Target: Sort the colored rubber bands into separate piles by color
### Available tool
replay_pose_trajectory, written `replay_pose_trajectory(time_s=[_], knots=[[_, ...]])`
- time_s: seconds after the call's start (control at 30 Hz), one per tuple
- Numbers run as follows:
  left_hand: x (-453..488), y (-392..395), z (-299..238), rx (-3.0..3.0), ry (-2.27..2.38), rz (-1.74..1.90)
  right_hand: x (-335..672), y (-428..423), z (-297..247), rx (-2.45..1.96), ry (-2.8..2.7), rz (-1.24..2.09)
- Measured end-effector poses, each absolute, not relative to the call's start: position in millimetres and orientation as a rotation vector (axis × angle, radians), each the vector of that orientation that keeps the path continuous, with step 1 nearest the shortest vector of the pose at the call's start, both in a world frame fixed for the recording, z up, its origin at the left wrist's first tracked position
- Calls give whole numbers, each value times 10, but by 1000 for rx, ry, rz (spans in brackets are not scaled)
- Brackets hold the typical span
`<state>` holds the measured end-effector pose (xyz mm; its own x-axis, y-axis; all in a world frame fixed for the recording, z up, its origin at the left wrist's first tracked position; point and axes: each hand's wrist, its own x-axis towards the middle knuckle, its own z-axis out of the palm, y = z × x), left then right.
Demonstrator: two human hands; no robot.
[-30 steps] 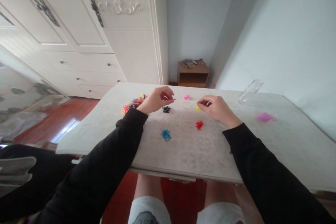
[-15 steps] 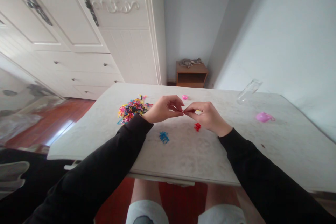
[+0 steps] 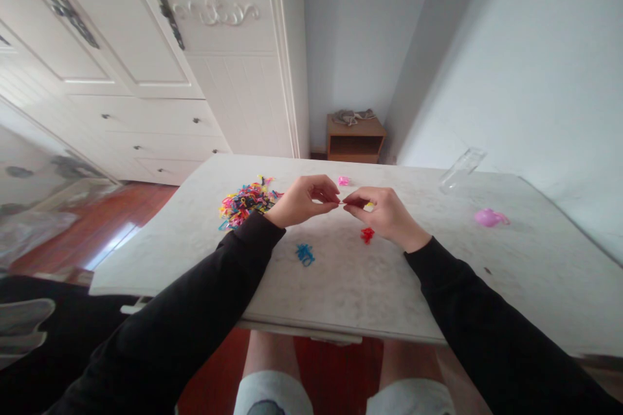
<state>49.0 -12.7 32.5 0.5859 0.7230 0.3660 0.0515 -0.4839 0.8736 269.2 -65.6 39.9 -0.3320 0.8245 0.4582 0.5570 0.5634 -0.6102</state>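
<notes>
Blue bands [image 3: 305, 255] lie heaped on the white surface [image 3: 341, 292], nearest the person, with red bands [image 3: 367, 235] slightly beyond, to the right. Past these, the left hand [image 3: 306, 200] and right hand [image 3: 379, 213] nearly meet, the fingers of each clamped on a tiny piece [image 3: 341, 202] too small for me to identify. Beside the left wrist spreads a multicolored pile [image 3: 242, 204]; farther back sits a pink cluster [image 3: 344, 181].

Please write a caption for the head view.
Left hand and right hand pinch close together over a table with blue bits and a multicoloured pile.
</notes>
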Motion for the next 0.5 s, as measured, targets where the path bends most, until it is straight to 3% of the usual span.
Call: replay_pose_trajectory(time_s=[0.5], knots=[[483, -92, 312, 1950, 638, 946, 2692, -671, 435, -1153, -2040, 416]])
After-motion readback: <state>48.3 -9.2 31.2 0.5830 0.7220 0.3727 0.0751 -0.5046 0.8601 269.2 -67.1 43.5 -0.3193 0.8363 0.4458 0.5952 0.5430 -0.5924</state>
